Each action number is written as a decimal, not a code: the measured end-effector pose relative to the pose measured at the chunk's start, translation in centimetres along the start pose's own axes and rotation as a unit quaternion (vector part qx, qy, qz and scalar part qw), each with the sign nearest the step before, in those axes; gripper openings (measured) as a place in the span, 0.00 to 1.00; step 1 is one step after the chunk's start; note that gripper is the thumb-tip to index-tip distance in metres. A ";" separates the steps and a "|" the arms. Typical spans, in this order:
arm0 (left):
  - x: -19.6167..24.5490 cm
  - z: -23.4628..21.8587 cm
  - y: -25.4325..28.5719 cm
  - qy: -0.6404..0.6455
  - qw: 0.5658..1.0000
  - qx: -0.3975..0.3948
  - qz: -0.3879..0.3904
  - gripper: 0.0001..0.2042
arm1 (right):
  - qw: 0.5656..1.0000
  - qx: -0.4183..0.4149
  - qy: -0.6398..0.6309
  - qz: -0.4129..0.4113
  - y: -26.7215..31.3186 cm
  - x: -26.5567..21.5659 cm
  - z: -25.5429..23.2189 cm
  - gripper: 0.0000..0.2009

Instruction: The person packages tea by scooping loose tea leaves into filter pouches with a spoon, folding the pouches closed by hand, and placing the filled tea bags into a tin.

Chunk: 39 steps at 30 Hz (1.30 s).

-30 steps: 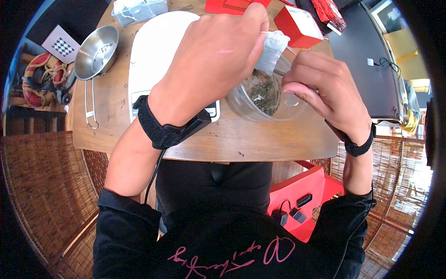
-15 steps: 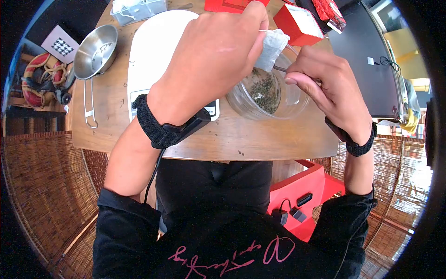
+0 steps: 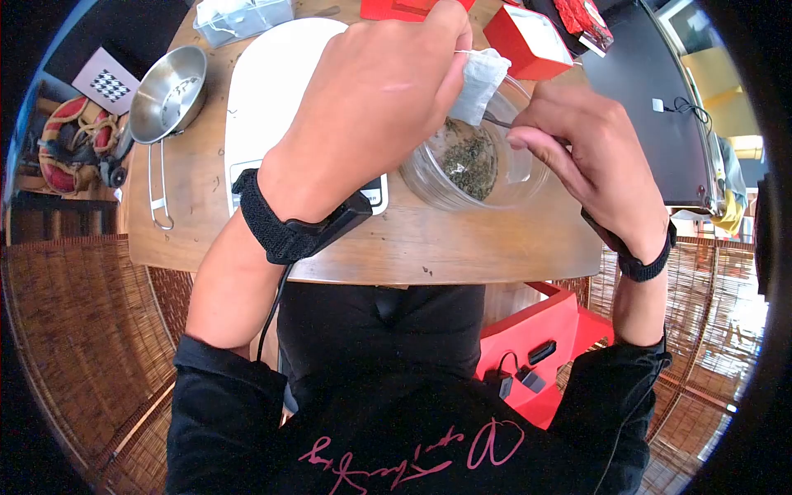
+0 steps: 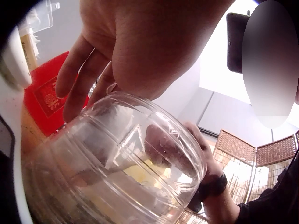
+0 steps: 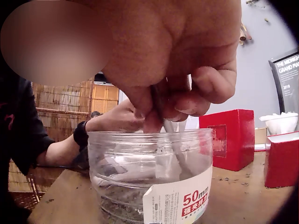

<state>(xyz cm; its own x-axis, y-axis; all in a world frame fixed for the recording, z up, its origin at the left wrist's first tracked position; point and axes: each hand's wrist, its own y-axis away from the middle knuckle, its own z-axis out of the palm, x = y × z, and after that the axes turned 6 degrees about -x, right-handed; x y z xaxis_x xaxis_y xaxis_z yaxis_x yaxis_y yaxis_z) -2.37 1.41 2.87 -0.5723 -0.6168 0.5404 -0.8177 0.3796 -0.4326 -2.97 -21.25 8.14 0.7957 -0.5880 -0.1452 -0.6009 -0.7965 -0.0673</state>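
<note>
My left hand (image 3: 379, 91) pinches the top edge of a small white tea bag (image 3: 481, 87), which hangs over the mouth of a clear plastic jar (image 3: 421, 180). Dark dried leaves (image 3: 469, 169) cover the jar's bottom. My right hand (image 3: 590, 148) grips the handle of a slim metal utensil (image 5: 180, 158) that slants down inside the jar in the right wrist view. Its lower end is hidden behind the jar's label (image 5: 175, 203). In the head view the utensil passes close beside the bag's lower edge. My left fingertips are hidden behind the hand there.
A white kitchen scale (image 3: 264, 91) lies left of the jar, partly under my left forearm. Farther left stands a steel pan (image 3: 169, 95) with some leaves in it. At the back are a clear plastic box (image 3: 243, 25) and an open red box (image 3: 528, 41).
My right hand has risen slightly, its thumb moving up along with the utensil's handle. The left hand and the tea bag have shifted only a little; the jar stays in place.
</note>
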 end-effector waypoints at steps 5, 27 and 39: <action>-0.5 0.4 -0.1 0.003 1.000 -0.010 -0.006 0.06 | 0.999 -0.026 -0.010 0.021 0.8 -0.9 -0.5 0.10; -0.4 0.3 -0.1 -0.001 1.000 0.005 0.004 0.06 | 0.997 0.004 -0.076 0.028 0.5 -0.9 0.3 0.10; 0.1 0.3 0.1 0.001 1.000 0.017 0.010 0.06 | 0.999 0.020 -0.026 -0.014 0.6 -0.4 0.5 0.10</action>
<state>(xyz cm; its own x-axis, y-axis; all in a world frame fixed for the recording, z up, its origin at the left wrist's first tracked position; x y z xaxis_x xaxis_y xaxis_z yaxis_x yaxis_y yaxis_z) -2.46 1.22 2.66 -0.5889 -0.6074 0.5331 -0.8035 0.3689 -0.4673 -3.70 -21.37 7.67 0.8076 -0.5572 -0.1931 -0.5823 -0.8053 -0.1116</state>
